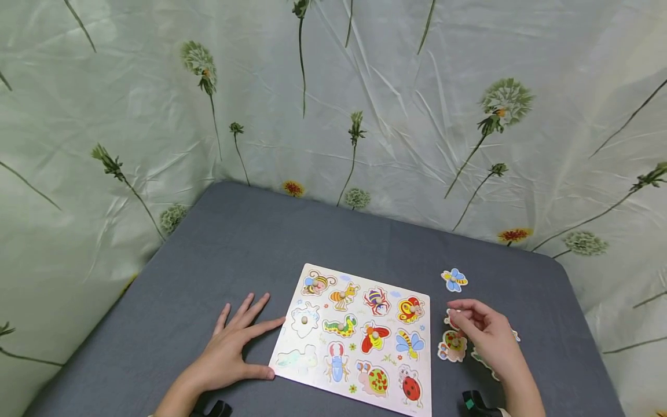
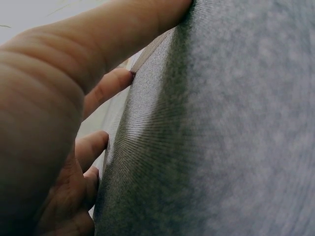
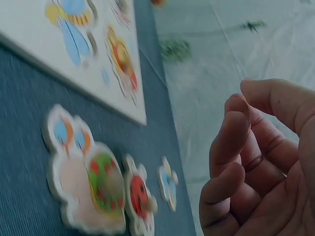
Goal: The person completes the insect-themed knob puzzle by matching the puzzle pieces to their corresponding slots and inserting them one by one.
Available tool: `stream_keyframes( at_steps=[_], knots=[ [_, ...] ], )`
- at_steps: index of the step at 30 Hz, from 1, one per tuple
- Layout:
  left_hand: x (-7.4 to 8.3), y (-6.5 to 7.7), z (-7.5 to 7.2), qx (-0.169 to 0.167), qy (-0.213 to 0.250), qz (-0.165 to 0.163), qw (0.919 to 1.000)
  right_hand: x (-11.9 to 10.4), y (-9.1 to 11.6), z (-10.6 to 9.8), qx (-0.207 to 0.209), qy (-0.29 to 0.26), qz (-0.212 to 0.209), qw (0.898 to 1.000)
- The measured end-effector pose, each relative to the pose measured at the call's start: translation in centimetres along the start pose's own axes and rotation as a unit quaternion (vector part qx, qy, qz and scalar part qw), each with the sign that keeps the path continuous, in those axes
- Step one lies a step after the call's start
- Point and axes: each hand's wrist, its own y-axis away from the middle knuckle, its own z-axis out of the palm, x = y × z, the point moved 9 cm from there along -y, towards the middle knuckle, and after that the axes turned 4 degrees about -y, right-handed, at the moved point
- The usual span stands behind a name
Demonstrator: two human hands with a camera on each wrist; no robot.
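Note:
A wooden peg puzzle board [image 1: 393, 360] with printed insects lies on the table. My left hand [image 1: 226, 350] spreads its fingers on the tabletop, its index fingertip and thumb at the board's left edge. To the right of the board, my right hand [image 1: 492, 336] is over loose puzzle pieces. Its fingers are loosely bent and the thumb tip is close to the index finger, with nothing visible between them. A snail piece [image 3: 78, 182], a ladybug piece [image 3: 139, 199] and a blue-winged bee piece [image 1: 454, 280] lie nearby. Another piece [image 1: 482, 359] is partly hidden under the right hand.
Knobbed pieces, among them a caterpillar [image 1: 340, 326] and a spider [image 1: 376, 301], sit in the board. Several shapes, such as the stag beetle [image 1: 337, 362], show no knob. Grey cloth covers the table [image 1: 250, 231]; a flowered curtain [image 1: 312, 145] hangs behind its far edge.

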Motion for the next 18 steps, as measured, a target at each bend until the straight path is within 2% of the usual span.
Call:
stream_keyframes(
  at_steps=[4,9,18],
  knots=[
    [0.0,0.1,-0.1,-0.002,-0.001,-0.002,1.0,1.0,0.0,-1.9,0.038,0.009,0.011,0.999],
    [-0.1,0.2,-0.2,-0.001,-0.002,-0.003,1.0,1.6,-1.0,-3.2,0.062,0.021,0.012,0.998],
    [-0.1,0.1,0.0,0.004,0.001,0.004,1.0,3.0,-4.8,-2.8,0.072,0.018,0.049,0.996]
  ],
)
